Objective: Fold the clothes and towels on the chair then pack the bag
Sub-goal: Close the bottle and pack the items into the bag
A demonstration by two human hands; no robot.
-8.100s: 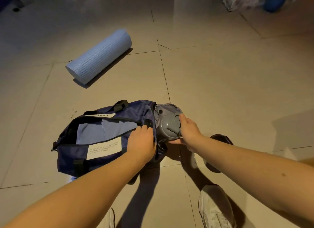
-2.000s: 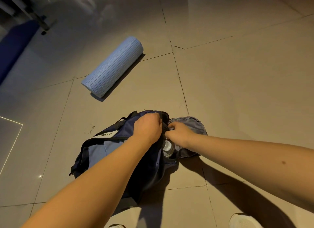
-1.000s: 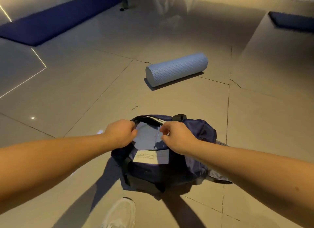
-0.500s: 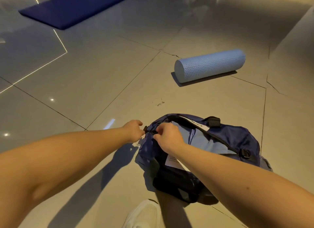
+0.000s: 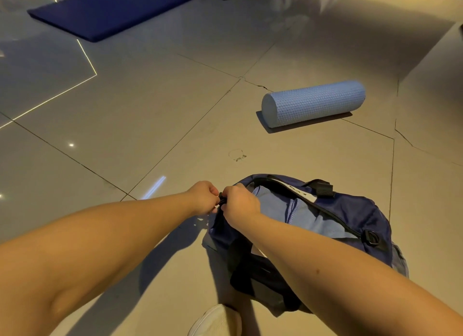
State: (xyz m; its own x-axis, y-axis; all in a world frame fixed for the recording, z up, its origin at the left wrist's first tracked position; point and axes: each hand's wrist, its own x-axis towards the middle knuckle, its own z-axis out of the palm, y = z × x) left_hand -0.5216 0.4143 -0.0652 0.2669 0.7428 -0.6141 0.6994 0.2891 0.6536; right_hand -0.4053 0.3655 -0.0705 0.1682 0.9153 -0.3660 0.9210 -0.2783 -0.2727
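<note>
A navy duffel bag lies on the tiled floor with its top zipper open. Light blue folded cloth shows inside the opening. At the bag's left end, my left hand grips the fabric end by the zipper. My right hand pinches a small black part, apparently the zipper pull, right beside it. The two hands nearly touch. My right forearm crosses over the bag's near side and hides part of it.
A light blue foam roller lies on the floor beyond the bag. A dark blue mat stretches across the far left. My white shoe is at the bottom edge, close to the bag.
My view has swung left around the bag. Both hands have moved from the bag's right end and middle to its left end, and they now close together at the zipper end.
</note>
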